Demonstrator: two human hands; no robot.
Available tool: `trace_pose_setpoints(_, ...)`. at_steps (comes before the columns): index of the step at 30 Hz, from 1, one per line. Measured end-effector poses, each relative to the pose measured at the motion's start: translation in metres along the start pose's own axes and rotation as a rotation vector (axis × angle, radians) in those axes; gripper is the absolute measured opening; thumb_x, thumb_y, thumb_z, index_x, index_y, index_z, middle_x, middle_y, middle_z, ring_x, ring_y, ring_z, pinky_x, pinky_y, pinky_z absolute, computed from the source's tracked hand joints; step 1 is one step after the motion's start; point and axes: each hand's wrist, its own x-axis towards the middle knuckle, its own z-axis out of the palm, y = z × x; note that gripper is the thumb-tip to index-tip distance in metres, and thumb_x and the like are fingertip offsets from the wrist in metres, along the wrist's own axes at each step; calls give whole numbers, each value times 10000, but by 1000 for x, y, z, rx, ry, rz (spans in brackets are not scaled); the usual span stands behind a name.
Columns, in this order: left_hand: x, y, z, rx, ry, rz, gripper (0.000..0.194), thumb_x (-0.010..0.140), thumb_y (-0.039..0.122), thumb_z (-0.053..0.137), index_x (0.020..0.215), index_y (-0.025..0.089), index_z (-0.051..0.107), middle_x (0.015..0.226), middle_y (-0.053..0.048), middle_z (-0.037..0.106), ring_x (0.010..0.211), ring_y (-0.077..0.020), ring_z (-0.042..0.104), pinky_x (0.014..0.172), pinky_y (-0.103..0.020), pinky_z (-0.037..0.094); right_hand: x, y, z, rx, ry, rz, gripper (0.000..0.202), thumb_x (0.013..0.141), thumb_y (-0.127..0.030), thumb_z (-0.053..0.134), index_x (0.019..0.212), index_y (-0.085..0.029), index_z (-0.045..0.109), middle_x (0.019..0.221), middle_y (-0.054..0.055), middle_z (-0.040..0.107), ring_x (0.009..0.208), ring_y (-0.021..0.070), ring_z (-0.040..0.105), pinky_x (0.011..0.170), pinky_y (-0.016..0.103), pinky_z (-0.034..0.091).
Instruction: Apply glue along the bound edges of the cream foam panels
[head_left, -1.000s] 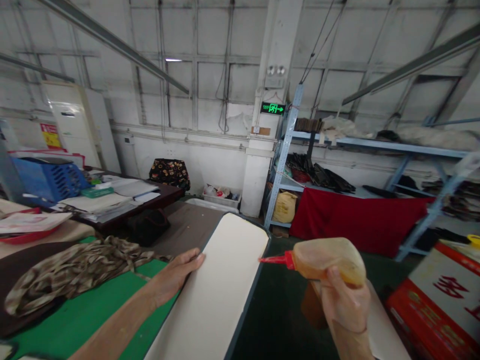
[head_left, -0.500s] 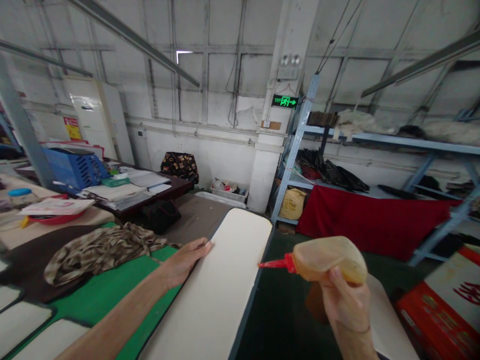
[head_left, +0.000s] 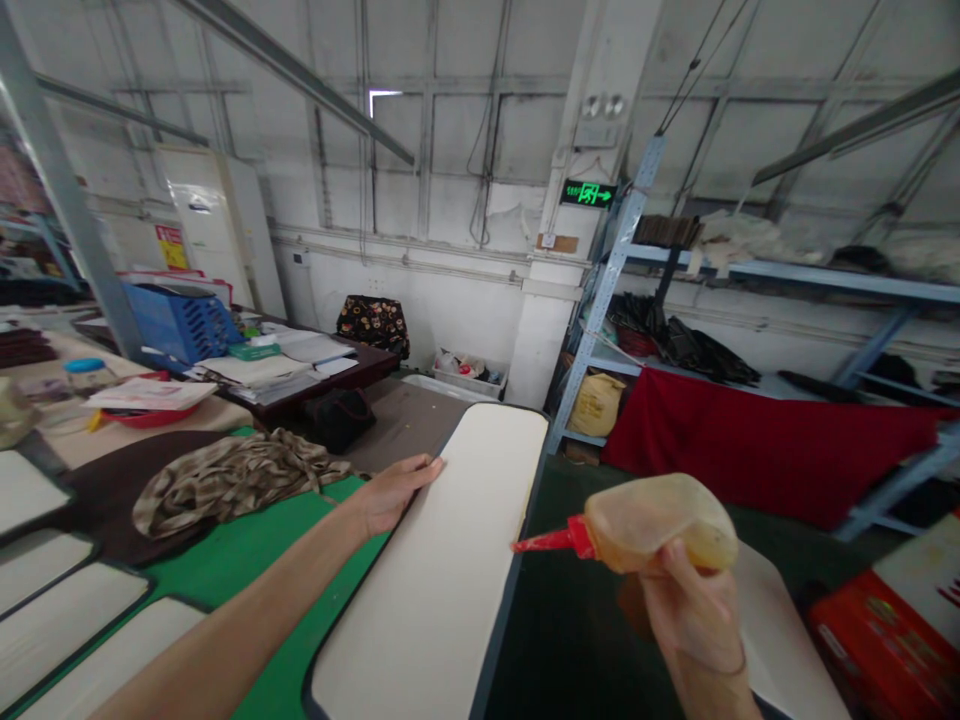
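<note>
A long white panel (head_left: pixel 450 540) with a dark edge and rounded corners is held up in the middle. My left hand (head_left: pixel 397 492) grips its left edge, thumb on the white face and the other fingers hidden behind. My right hand (head_left: pixel 694 600) is wrapped round a squeeze bottle (head_left: pixel 652 520) of yellowish liquid, tilted on its side. Its red nozzle points left, and the tip is at the panel's right edge. Several similar white panels (head_left: pixel 67 610) lie at the lower left on a green surface (head_left: pixel 225 560).
Crumpled checked cloth (head_left: pixel 240 480) lies left of the panel. Behind it are a blue basket (head_left: pixel 180 325) and papers (head_left: pixel 300 345). A blue shelf rack (head_left: pixel 607 290) with red cloth (head_left: pixel 750 440) stands at the right, near a red box (head_left: pixel 885 630).
The view has turned slightly left. The nozzle tip has moved down along the panel's right edge, and the panel's lower left corner now shows. Both hands keep their holds.
</note>
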Motion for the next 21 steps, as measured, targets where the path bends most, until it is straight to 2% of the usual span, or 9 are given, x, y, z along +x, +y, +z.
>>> trace_pose_setpoints(10,16,10,4,-46,13,-13,322,630,292,807,746,144,546,664,-37,684,566,-175,648,565,-306,548,-9,-1,-1,12,12,44,380,503,-320,865,800,-157,691,782,61,686,730,181,640,662,259,528)
trace_pose_setpoints(21,36,16,0,-100,22,-8,260,682,219,772,836,119,589,739,-70,721,585,-178,664,606,-321,559,-10,4,-1,-9,3,31,354,514,-310,852,792,-179,677,721,34,668,729,196,640,650,282,529)
